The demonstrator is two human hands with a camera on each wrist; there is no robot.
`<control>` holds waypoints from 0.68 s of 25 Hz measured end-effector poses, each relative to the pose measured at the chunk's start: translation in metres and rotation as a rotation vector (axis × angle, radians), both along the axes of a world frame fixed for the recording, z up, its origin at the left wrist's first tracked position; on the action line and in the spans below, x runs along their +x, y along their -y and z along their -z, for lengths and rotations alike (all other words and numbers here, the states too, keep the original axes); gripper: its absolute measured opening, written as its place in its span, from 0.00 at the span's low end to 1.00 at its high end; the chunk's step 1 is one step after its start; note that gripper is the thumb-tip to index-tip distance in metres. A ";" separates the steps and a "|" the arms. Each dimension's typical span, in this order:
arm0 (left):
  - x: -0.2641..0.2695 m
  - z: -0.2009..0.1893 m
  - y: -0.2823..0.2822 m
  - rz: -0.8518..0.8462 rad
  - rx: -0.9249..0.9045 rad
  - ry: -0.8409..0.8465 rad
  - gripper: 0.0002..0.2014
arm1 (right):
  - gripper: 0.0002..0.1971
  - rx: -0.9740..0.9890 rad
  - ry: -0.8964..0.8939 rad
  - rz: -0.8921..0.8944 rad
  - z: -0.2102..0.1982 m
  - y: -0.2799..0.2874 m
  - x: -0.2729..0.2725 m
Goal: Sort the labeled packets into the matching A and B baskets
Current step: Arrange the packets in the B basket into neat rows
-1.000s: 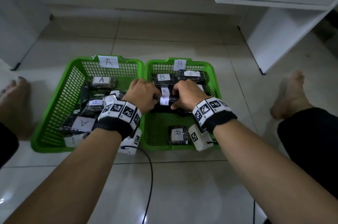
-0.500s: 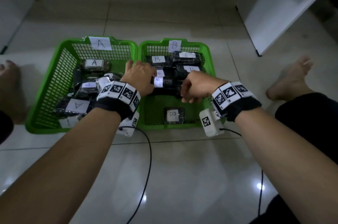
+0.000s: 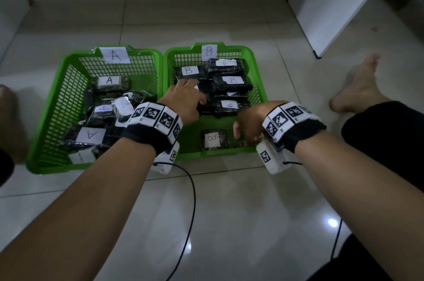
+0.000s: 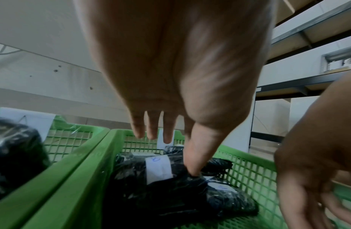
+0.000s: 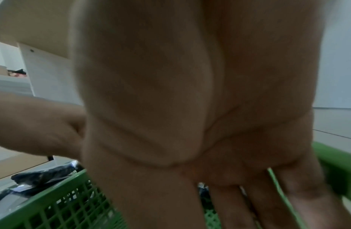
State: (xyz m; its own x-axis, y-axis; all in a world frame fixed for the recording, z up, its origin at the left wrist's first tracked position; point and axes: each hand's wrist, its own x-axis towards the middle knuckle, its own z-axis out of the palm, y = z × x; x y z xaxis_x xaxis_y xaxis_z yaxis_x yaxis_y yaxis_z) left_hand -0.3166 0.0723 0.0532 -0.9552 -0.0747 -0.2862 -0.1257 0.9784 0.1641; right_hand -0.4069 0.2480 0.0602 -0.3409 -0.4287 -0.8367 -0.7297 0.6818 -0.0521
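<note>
Two green baskets stand side by side on the floor. Basket A (image 3: 146,51) on the left holds black packets with A labels (image 3: 109,80). Basket B (image 3: 215,154) on the right holds black packets with B labels (image 3: 232,81); one lone B packet (image 3: 213,139) lies near its front. My left hand (image 3: 188,97) reaches over basket B with straight fingers. Its thumb (image 4: 192,167) presses a black labelled packet (image 4: 161,168) on the pile. My right hand (image 3: 246,124) hovers over the basket's near right corner, fingers relaxed and empty (image 5: 249,201).
A white cabinet (image 3: 339,5) stands at the back right. Bare feet rest on the tiles at the right (image 3: 358,88) and far left (image 3: 6,101). A black cable (image 3: 192,200) trails from the left wrist across the glossy floor.
Both hands were curled on a B packet in the middle of basket B. The right hand has let go and pulled back toward me; the left hand's fingers have straightened.
</note>
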 end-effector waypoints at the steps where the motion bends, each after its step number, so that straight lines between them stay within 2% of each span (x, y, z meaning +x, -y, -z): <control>1: -0.001 -0.003 -0.005 0.010 0.019 -0.079 0.15 | 0.14 -0.045 0.008 0.015 0.001 -0.001 -0.002; 3: -0.004 -0.007 -0.019 0.013 0.143 -0.137 0.09 | 0.11 -0.164 -0.013 0.082 0.001 -0.005 -0.008; 5: -0.007 -0.003 -0.034 0.035 0.219 0.038 0.08 | 0.09 -0.295 -0.014 0.277 0.000 -0.012 -0.017; 7: -0.011 0.007 -0.045 0.095 0.196 0.266 0.10 | 0.11 -0.396 0.056 0.465 0.000 -0.021 -0.025; 9: -0.017 0.016 -0.048 0.146 0.148 0.387 0.10 | 0.12 -0.476 0.107 0.568 0.000 -0.028 -0.031; 13: -0.026 0.020 -0.044 0.149 0.130 0.426 0.09 | 0.11 -0.600 0.259 0.759 0.006 -0.039 -0.035; 15: -0.028 0.012 -0.042 0.123 0.087 0.417 0.17 | 0.12 -0.658 0.372 0.915 0.005 -0.046 -0.036; 17: -0.029 -0.002 -0.033 0.046 0.155 0.357 0.24 | 0.15 -0.721 0.475 1.046 -0.002 -0.051 -0.037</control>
State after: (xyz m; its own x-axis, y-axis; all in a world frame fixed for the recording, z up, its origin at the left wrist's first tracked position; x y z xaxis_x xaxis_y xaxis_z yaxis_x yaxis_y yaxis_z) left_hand -0.3455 0.1052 0.0548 -0.7952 0.0363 -0.6053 -0.1579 0.9513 0.2646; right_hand -0.4434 0.2988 0.0618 -0.5178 -0.5386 -0.6647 0.2969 0.6155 -0.7301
